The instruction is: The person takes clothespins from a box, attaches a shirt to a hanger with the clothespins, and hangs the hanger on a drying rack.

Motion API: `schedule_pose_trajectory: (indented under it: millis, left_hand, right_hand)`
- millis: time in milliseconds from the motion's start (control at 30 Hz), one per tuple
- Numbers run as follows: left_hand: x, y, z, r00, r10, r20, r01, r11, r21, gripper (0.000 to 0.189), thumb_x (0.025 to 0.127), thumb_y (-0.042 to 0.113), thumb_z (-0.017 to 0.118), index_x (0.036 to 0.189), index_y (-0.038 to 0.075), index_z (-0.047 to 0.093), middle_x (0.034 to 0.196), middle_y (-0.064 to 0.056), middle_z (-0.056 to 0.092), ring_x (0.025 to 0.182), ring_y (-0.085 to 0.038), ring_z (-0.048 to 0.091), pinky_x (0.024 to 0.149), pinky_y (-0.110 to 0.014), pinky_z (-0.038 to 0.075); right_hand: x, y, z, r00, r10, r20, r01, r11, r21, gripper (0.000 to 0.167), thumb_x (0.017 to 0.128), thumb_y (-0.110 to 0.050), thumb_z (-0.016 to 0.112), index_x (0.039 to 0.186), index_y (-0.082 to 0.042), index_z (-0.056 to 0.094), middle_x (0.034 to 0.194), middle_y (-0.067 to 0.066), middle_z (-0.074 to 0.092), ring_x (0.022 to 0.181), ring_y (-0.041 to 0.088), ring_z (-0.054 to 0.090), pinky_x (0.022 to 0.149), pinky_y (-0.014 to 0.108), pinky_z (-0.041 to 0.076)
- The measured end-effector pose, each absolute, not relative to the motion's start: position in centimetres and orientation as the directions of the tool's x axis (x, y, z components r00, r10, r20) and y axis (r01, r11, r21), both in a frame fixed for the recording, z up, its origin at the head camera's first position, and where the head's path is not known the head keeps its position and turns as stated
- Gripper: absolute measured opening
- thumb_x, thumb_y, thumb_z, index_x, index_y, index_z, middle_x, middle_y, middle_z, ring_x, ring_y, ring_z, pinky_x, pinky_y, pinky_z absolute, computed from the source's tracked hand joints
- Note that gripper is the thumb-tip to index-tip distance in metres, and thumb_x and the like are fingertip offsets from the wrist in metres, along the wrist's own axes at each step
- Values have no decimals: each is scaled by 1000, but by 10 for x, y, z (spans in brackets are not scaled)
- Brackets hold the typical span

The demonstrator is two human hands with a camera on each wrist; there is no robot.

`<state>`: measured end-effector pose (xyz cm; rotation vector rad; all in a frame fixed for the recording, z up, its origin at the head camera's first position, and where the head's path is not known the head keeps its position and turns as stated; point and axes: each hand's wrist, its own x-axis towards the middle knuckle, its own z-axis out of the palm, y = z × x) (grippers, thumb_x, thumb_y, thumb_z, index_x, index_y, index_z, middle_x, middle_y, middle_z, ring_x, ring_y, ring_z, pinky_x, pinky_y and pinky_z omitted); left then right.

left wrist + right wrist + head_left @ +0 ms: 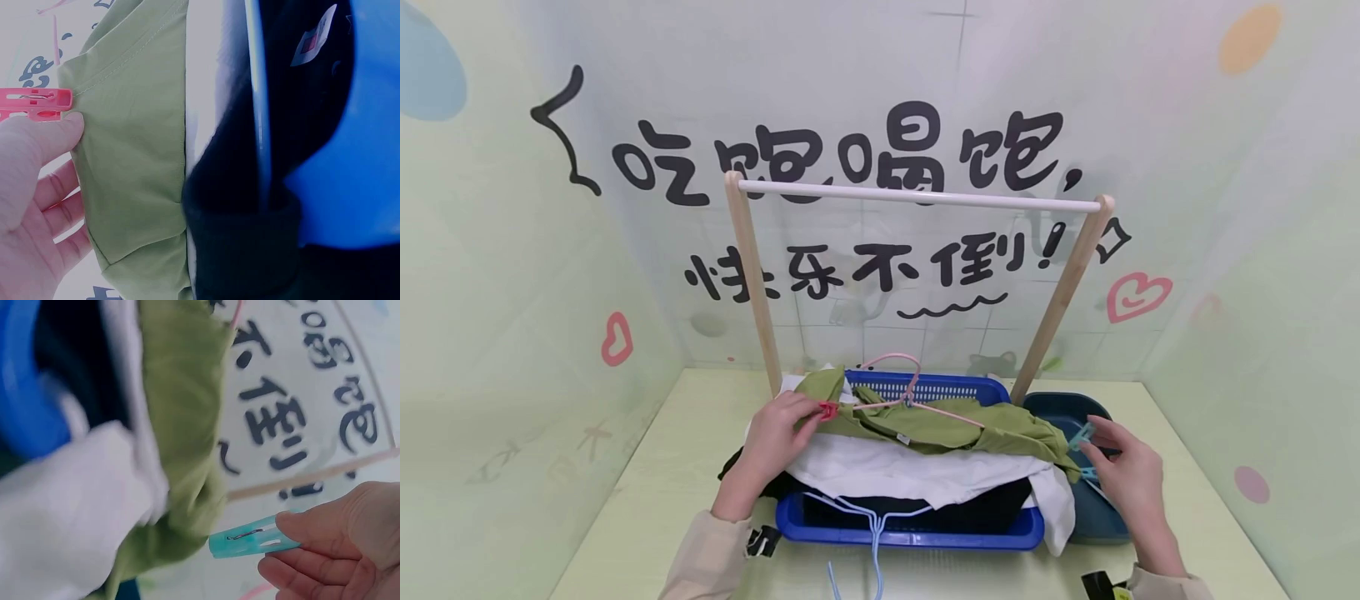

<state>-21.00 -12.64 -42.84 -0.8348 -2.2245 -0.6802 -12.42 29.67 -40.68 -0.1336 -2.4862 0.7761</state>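
A green garment point(947, 429) is spread over a pink hanger point(951, 414), on top of the pile. At its left end my left hand point(775, 433) pinches a red clothespin point(37, 100), with the thumb right at the cloth edge. My right hand point(1131, 471) holds a teal clothespin point(250, 537) between thumb and fingers, its tip close to the garment's right end. Beneath the green cloth lie a white garment point(887, 468) and a black one point(970, 512) with a light blue hanger point(876, 523) in it.
The clothes lie across a blue basket point(910, 537). A wooden rack with a white rod point(917, 197) stands behind it. At the right is a dark teal bin point(1097, 533), with another teal clothespin point(1088, 473) over it. A printed sheet hangs behind.
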Motion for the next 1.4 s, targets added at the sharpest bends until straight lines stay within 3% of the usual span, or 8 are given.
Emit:
schedule_pose_trajectory:
  millis: [167, 433, 633, 800, 900, 1033, 1267, 1400]
  left_hand:
    - [-210, -127, -429, -571, 372, 732, 719, 657, 227, 17, 67, -2, 79, 80, 3, 70, 77, -6, 67, 70, -20, 60, 57, -31, 51]
    - [-210, -126, -428, -575, 365, 732, 715, 659, 233, 17, 67, -2, 79, 80, 3, 70, 77, -6, 67, 70, -20, 60, 57, -31, 50]
    - [-209, -126, -427, -578, 370, 728, 716, 658, 234, 17, 67, -2, 79, 80, 4, 70, 77, -5, 67, 69, -19, 59, 58, -31, 50]
    - [-209, -126, -427, -576, 372, 728, 717, 657, 232, 17, 67, -2, 79, 79, 4, 70, 77, -4, 67, 69, -19, 59, 57, -30, 50]
    - [-209, -126, -427, -576, 372, 728, 717, 657, 232, 17, 67, -2, 79, 80, 3, 70, 77, -4, 68, 69, -19, 59, 57, -30, 50]
    - [-209, -126, -427, -581, 374, 723, 716, 657, 236, 17, 67, -1, 80, 81, 3, 70, 77, -5, 68, 69, -19, 60, 58, -30, 50]
    - [-209, -126, -427, -584, 373, 721, 715, 656, 241, 17, 67, -2, 79, 81, 3, 71, 77, -5, 68, 70, -20, 60, 58, -31, 51]
    - [-208, -127, -429, -580, 370, 726, 715, 658, 236, 17, 67, -2, 79, 80, 4, 70, 77, -4, 67, 70, -19, 60, 59, -31, 51]
  right_hand:
    - [-127, 284, -401, -808, 162, 566, -216, 813, -541, 38, 73, 9, 73, 110, 3, 65, 86, 19, 69, 75, 26, 64, 62, 3, 37]
    - [-139, 268, -400, -726, 10, 687, -462, 734, -498, 41, 69, 12, 74, 107, -2, 68, 90, 13, 70, 84, -3, 59, 69, 9, 39]
    - [-146, 258, -401, -724, -23, 689, -506, 697, -508, 36, 68, 13, 75, 100, -3, 70, 87, 9, 71, 81, 11, 65, 73, 7, 41]
    - [-151, 254, -400, -709, -44, 704, -556, 649, -519, 34, 67, 14, 74, 96, -3, 71, 84, 9, 71, 76, 6, 62, 48, 15, 34]
    - [-153, 253, -400, -695, -63, 716, -591, 617, -520, 32, 66, 16, 74, 92, -3, 72, 80, 9, 71, 72, 0, 59, 42, 17, 31]
    - [-156, 252, -403, -704, -79, 706, -591, 616, -521, 31, 66, 16, 75, 89, -4, 72, 78, 8, 71, 70, -1, 58, 52, 14, 44]
    - [-159, 252, -407, -735, -125, 666, -572, 643, -510, 31, 67, 13, 76, 93, -3, 71, 82, 8, 71, 70, 10, 62, 56, 13, 46]
    - [-157, 253, -408, -766, -143, 627, -538, 676, -503, 37, 68, 9, 76, 103, -3, 69, 90, 7, 70, 80, 18, 64, 67, 26, 53]
